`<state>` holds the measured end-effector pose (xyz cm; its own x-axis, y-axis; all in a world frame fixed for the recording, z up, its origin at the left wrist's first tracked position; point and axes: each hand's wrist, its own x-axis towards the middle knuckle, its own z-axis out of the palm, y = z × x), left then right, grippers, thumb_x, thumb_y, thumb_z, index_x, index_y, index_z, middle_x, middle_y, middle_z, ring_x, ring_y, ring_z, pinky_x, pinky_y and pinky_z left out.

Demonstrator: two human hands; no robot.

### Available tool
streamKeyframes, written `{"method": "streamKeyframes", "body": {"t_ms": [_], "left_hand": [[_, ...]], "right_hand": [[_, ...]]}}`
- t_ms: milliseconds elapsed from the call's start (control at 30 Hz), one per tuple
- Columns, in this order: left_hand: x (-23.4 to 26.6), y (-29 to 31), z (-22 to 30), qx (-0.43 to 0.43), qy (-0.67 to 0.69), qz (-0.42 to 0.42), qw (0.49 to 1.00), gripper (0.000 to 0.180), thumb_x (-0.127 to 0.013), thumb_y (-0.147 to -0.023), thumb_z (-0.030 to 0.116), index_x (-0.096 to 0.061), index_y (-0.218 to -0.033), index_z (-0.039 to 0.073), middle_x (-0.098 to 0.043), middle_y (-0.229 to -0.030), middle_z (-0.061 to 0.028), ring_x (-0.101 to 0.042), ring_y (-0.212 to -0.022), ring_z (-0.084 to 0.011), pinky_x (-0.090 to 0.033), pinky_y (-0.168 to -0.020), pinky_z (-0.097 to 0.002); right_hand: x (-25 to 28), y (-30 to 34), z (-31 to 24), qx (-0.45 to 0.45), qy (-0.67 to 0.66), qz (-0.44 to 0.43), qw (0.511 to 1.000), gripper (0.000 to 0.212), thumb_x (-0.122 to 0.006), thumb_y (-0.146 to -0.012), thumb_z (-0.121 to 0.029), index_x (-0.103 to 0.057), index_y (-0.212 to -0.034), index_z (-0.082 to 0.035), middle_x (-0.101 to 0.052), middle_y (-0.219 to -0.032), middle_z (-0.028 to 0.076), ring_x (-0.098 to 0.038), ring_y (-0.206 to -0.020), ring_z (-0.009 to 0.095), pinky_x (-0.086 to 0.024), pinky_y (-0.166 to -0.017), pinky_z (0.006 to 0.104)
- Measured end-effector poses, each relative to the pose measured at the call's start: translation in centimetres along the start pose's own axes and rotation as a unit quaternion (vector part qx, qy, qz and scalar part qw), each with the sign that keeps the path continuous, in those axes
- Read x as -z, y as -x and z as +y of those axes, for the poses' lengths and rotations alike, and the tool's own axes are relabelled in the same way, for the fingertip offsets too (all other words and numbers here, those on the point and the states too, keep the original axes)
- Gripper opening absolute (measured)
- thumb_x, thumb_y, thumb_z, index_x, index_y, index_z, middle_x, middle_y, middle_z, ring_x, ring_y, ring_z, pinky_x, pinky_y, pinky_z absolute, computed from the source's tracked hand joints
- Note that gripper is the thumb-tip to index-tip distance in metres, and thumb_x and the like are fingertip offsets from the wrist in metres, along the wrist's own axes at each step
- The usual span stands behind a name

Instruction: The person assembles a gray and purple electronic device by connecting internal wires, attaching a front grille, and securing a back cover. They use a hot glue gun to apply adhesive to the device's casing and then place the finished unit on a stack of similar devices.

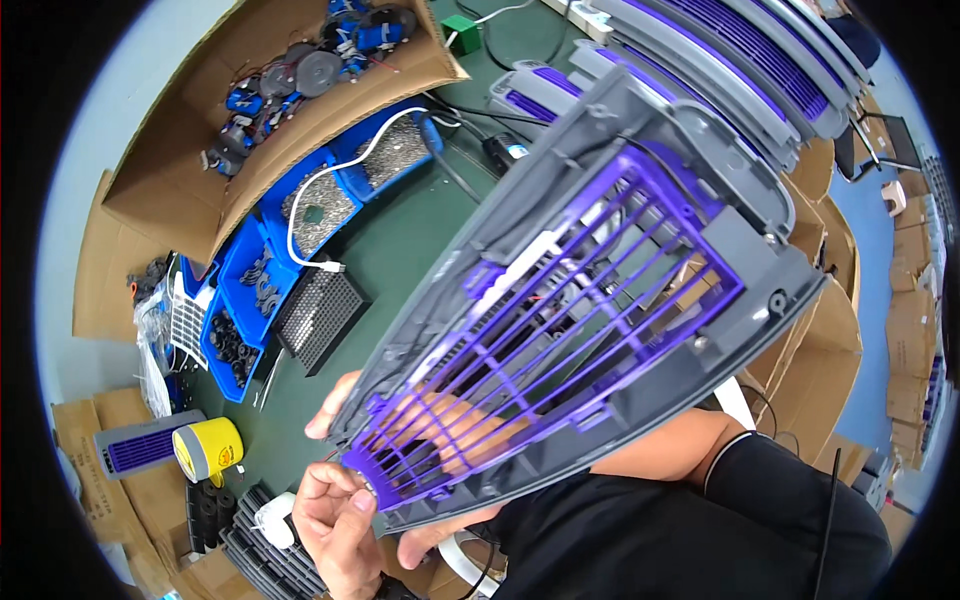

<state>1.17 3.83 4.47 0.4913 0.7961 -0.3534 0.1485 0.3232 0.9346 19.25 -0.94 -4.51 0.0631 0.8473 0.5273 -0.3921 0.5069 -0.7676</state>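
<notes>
Behind the grey housing [740, 325], the right hand [432, 418] clasps it, while the left hand [338, 525] pinches the purple grille tip [372, 478].

- I watch through one head-worn fisheye, the left of a pair, looking down on the left hand [340, 525].
- It sits close: the grille panel [638, 348] at that hand fills my middle.
- My view is wide, taking in the green tabletop [395, 240] beyond the hand and blue floor [872, 335] far to its right.
</notes>
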Motion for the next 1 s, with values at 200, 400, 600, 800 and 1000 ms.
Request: {"method": "streamKeyframes", "body": {"t_ms": [200, 400, 600, 800, 1000], "left_hand": [[-0.5, 0.0, 0.3, 0.002, 0.021, -0.003, 1.0, 0.022, -0.07, -0.098, -0.001, -0.055, -0.112, 0.005, -0.063, -0.103, -0.0044, -0.06, -0.086, -0.0081, -0.047, -0.078, -0.0216], [-0.6, 0.2, -0.1, -0.033, 0.02, -0.005, 0.999, 0.026, -0.068, -0.095, -0.002, -0.057, -0.117, 0.006, -0.066, -0.102, -0.0059, -0.064, -0.088, -0.0124, -0.052, -0.082, -0.0261], [-0.2, 0.0, -1.3, 0.002, 0.13, 0.033, 0.991, 0.041, -0.068, -0.087, -0.013, -0.047, -0.114, 0.009, -0.073, -0.103, -0.0131, -0.07, -0.099, -0.0203, -0.053, -0.09, -0.0341], [0.1, -0.6, -0.6, 0.03, 0.122, -0.033, 0.992, 0.048, -0.073, -0.091, -0.012, -0.049, -0.128, 0.005, -0.071, -0.099, -0.0101, -0.069, -0.09, -0.0149, -0.054, -0.079, -0.028], [0.8, 0.2, -1.8, 0.021, 0.157, -0.038, 0.987, 0.042, -0.07, -0.098, -0.009, -0.047, -0.129, 0.006, -0.074, -0.104, -0.0119, -0.069, -0.097, -0.014, -0.054, -0.084, -0.0285]], "right_hand": [[0.7, 0.6, -2.2, 0.083, 0.035, 0.01, 0.996, 0.07, -0.097, -0.074, -0.031, -0.064, -0.13, -0.003, -0.048, -0.149, 0.014, -0.055, -0.13, 0.029, -0.042, -0.116, 0.0416], [1.1, 1.0, -2.3, 0.046, 0.015, -0.023, 0.999, 0.081, -0.101, -0.07, -0.033, -0.061, -0.135, -0.003, -0.05, -0.15, 0.016, -0.055, -0.133, 0.028, -0.045, -0.115, 0.0415], [1.5, 0.7, -1.6, 0.0, 0.067, -0.036, 0.997, 0.096, -0.105, -0.065, -0.034, -0.056, -0.142, -0.005, -0.051, -0.151, 0.017, -0.054, -0.138, 0.028, -0.047, -0.115, 0.0417], [1.7, 0.5, -2.1, -0.018, -0.001, 0.001, 1.0, 0.114, -0.106, -0.064, -0.026, -0.038, -0.154, -0.006, -0.05, -0.151, 0.019, -0.051, -0.144, 0.033, -0.044, -0.119, 0.0474], [0.7, 0.8, -0.8, -0.04, -0.127, 0.013, 0.991, 0.122, -0.105, -0.066, -0.015, -0.026, -0.16, -0.014, -0.048, -0.154, 0.027, -0.045, -0.15, 0.044, -0.041, -0.122, 0.0577]]}}
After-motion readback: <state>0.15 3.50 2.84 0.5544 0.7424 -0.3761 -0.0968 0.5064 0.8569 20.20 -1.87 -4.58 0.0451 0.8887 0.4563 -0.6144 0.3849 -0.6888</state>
